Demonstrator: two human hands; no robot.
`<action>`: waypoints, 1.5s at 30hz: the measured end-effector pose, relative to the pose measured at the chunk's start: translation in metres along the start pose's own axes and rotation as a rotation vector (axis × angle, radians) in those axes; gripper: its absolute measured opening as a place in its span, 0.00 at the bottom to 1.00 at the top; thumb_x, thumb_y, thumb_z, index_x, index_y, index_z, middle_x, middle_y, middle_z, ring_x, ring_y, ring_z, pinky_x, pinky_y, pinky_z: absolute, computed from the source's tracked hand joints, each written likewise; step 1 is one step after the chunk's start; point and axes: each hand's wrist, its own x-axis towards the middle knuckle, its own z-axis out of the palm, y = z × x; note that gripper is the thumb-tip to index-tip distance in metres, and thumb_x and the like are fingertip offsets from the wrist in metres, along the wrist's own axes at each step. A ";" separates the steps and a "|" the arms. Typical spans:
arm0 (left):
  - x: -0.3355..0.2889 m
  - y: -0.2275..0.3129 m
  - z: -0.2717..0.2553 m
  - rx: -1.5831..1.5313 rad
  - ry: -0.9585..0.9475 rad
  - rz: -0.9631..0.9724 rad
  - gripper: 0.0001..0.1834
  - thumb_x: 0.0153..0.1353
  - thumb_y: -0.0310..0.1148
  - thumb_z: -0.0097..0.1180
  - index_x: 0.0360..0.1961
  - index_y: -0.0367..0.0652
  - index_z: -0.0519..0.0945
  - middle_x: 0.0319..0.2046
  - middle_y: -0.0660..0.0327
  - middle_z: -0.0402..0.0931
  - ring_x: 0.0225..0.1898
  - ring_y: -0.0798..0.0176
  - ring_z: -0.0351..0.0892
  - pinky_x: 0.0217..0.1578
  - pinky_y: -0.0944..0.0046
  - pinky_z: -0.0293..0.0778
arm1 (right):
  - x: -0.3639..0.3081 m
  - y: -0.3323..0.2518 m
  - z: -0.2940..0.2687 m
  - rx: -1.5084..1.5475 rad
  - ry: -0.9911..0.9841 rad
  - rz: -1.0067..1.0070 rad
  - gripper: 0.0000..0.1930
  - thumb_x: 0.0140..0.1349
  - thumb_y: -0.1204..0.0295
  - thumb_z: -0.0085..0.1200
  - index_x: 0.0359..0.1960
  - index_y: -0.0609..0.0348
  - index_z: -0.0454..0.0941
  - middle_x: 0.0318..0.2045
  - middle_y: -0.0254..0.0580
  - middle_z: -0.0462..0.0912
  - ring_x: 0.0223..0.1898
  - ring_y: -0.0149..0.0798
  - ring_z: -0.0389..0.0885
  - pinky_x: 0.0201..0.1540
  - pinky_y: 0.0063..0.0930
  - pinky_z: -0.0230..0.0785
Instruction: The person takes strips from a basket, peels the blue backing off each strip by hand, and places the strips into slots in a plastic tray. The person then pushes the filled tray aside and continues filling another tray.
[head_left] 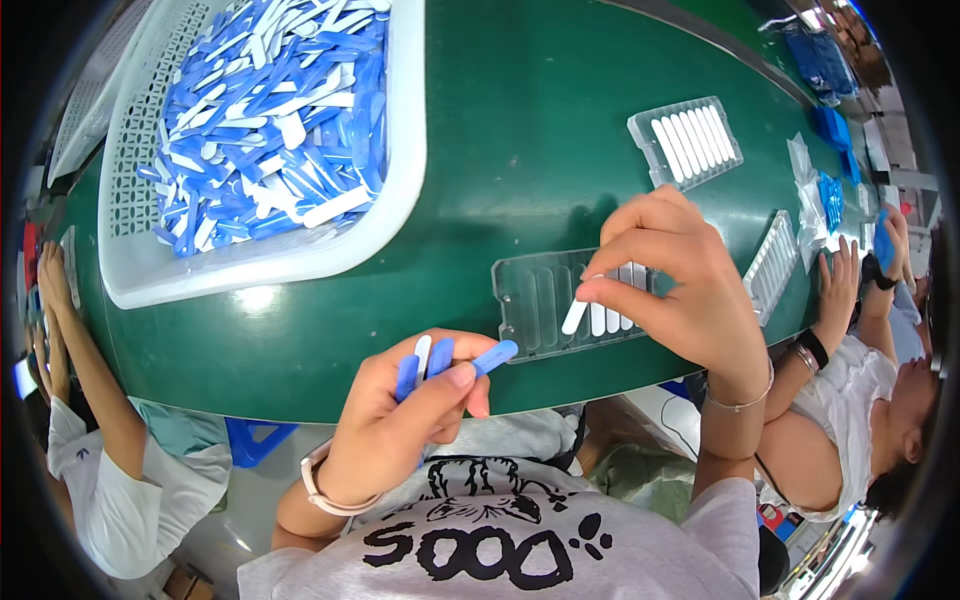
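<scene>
Sticks, blue and white, sit bunched in the left hand (400,420), which is closed around them near the body. One white stick (577,312) is pinched in the right hand (680,285), its long side pointing far to near, right over the clear tray (530,300) on the green tabletop (520,150). A white basket (405,150) of more sticks sits far left.

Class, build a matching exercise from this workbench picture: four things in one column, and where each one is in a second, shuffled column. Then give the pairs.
Things
1. white basket
2. left hand
3. right hand
4. filled tray

Places
A. lowering a white stick into the clear tray
B. far right on the green table
C. holding a bunch of blue and white sticks
D. far left, heaped with sticks

Pairs: 1-D, 2-C, 3-A, 4-B
</scene>
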 end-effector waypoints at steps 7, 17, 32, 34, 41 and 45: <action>0.000 -0.001 0.004 0.096 -0.033 -0.001 0.13 0.67 0.30 0.46 0.46 0.34 0.75 0.24 0.65 0.74 0.16 0.81 0.58 0.17 0.77 0.53 | 0.001 -0.008 -0.004 -0.172 -0.044 0.135 0.19 0.39 0.68 0.69 0.33 0.54 0.75 0.37 0.34 0.71 0.41 0.40 0.69 0.46 0.33 0.55; 0.005 0.002 0.015 -0.015 -0.176 -0.183 0.14 0.68 0.33 0.47 0.49 0.37 0.75 0.23 0.66 0.72 0.16 0.80 0.57 0.17 0.76 0.55 | -0.013 -0.017 0.012 0.490 -0.086 -0.187 0.08 0.45 0.73 0.66 0.30 0.54 0.85 0.29 0.33 0.82 0.30 0.32 0.76 0.36 0.29 0.65; 0.000 -0.002 0.004 -0.097 -0.102 -0.135 0.14 0.69 0.36 0.44 0.48 0.36 0.69 0.23 0.65 0.69 0.17 0.80 0.52 0.17 0.76 0.51 | 0.014 -0.008 0.003 -0.069 -0.027 -0.027 0.12 0.42 0.73 0.67 0.29 0.58 0.77 0.32 0.39 0.73 0.35 0.40 0.68 0.37 0.29 0.62; 0.001 -0.001 0.002 -0.117 -0.119 -0.143 0.14 0.69 0.36 0.44 0.48 0.36 0.69 0.23 0.65 0.68 0.17 0.80 0.51 0.17 0.76 0.51 | 0.011 -0.006 0.002 -0.045 0.051 0.017 0.15 0.42 0.73 0.67 0.31 0.57 0.76 0.34 0.39 0.73 0.36 0.41 0.69 0.39 0.29 0.63; 0.008 -0.004 0.004 -0.144 -0.136 -0.084 0.21 0.71 0.43 0.36 0.48 0.33 0.67 0.22 0.61 0.69 0.14 0.78 0.51 0.14 0.75 0.51 | 0.005 -0.006 -0.003 -0.128 -0.120 0.092 0.16 0.43 0.69 0.67 0.33 0.54 0.74 0.34 0.33 0.74 0.40 0.39 0.69 0.46 0.31 0.55; 0.010 -0.007 0.007 -0.128 -0.130 -0.038 0.29 0.71 0.51 0.27 0.50 0.31 0.66 0.20 0.57 0.69 0.12 0.76 0.51 0.11 0.74 0.51 | 0.014 -0.006 -0.008 -0.155 -0.183 0.106 0.17 0.41 0.71 0.68 0.34 0.55 0.75 0.34 0.35 0.75 0.40 0.40 0.71 0.48 0.31 0.57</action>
